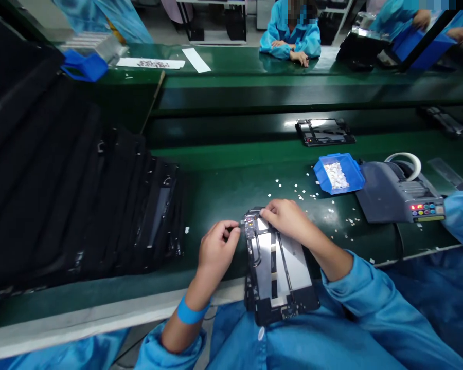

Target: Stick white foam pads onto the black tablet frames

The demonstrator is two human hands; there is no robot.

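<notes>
The left hand is pinching the top-left edge of the tablet frame while the right hand, fingers curled closed, is pressing its upper corner, hiding whatever lies beneath.

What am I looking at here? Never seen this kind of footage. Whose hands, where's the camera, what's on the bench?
There is one picture, shot from a camera worn on a person's head, looking forward and down. No robot: the two bare hands in blue sleeves are the wearer's own. The left hand pinches at the top left corner of a dark tablet-like frame, which leans from the lap onto the edge of the green bench. The right hand presses fingertips on the frame's top edge. What the left fingers pinch is too small to tell. To the left lies a row of stacked black frames. To the right sit a blue bin of small white pieces, scattered white bits, and a grey tape dispenser. Another worker sits across.
</notes>
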